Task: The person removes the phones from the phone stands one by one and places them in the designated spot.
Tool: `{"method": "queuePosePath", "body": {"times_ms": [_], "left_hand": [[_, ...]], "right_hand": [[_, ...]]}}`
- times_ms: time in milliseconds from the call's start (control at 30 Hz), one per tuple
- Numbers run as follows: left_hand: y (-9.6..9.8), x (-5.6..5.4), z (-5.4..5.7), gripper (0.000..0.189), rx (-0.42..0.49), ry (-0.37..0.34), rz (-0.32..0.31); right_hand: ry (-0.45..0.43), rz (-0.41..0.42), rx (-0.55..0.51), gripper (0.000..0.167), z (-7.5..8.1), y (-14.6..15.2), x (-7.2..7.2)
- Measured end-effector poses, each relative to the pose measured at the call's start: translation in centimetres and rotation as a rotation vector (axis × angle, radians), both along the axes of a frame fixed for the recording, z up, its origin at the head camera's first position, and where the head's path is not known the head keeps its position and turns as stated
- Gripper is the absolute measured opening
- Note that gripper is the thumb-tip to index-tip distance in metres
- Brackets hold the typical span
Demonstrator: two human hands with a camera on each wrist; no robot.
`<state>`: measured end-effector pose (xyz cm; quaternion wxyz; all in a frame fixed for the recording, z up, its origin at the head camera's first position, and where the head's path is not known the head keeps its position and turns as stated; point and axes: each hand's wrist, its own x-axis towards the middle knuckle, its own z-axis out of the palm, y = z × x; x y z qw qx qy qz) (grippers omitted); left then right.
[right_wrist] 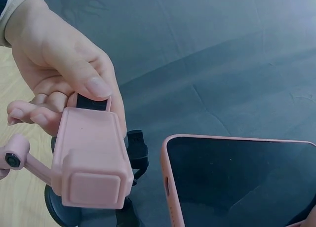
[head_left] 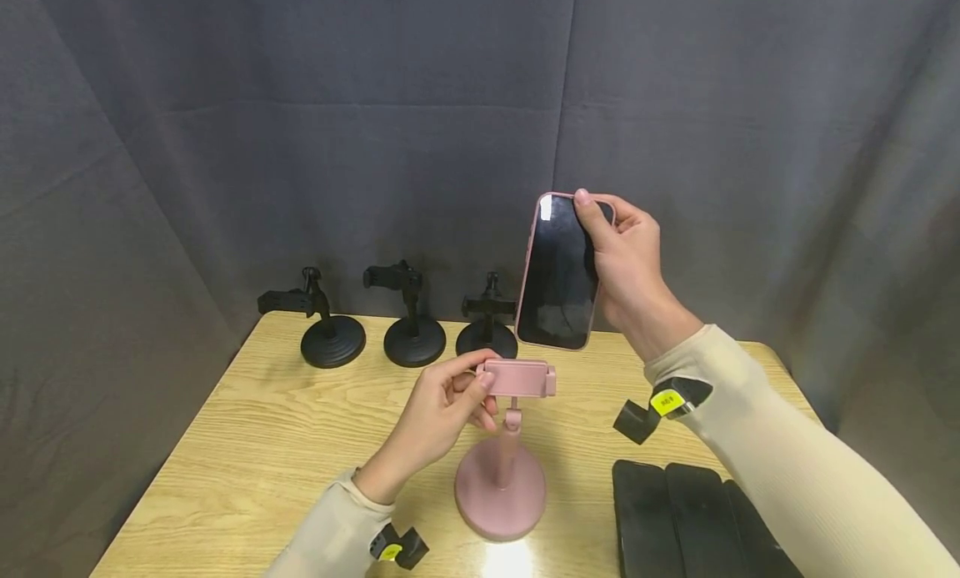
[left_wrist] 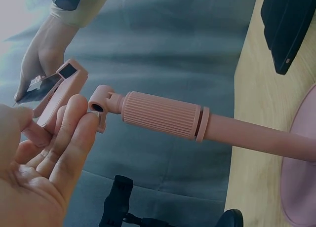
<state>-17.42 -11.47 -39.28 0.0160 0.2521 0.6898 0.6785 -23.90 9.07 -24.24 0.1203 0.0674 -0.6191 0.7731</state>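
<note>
A pink phone stand [head_left: 501,490] with a round base stands upright on the table. My left hand [head_left: 438,407] pinches the left end of its clamp head [head_left: 517,378] between thumb and fingers; in the right wrist view the thumb lies on the clamp's dark inner pad [right_wrist: 91,102]. Up and to the right of the clamp, my right hand [head_left: 630,253] holds a phone [head_left: 558,269] in a pink case by its upper right corner, thumb on the dark screen. The phone is apart from the stand, screen towards me. The left wrist view shows the stand's ribbed collar [left_wrist: 163,115].
Along the table's back edge stand three black phone stands, one at the left [head_left: 333,340], one in the middle [head_left: 414,340] and one at the right [head_left: 487,336] partly behind the phone. Several dark phones [head_left: 641,511] lie at the front right under my right forearm. A grey curtain [head_left: 375,144] hangs behind.
</note>
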Motion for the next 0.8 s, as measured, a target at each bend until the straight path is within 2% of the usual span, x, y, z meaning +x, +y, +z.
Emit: {"method": "queuePosePath", "body": {"times_ms": [300,533,800], "left_hand": [[0.2,0.1,0.0,0.039,0.015,-0.01,0.001],[0.3,0.2,0.1,0.038,0.026,-0.011,0.001],[0.3,0.4,0.0,0.039,0.032,-0.02,0.003]], "right_hand": [[-0.002,0.012,0.008,0.013,-0.1,0.8,0.6],[-0.011,0.033,-0.026,0.014,-0.4,1.3,1.1],[-0.012,0.022,-0.031,0.015,-0.7,2.0,1.6]]}}
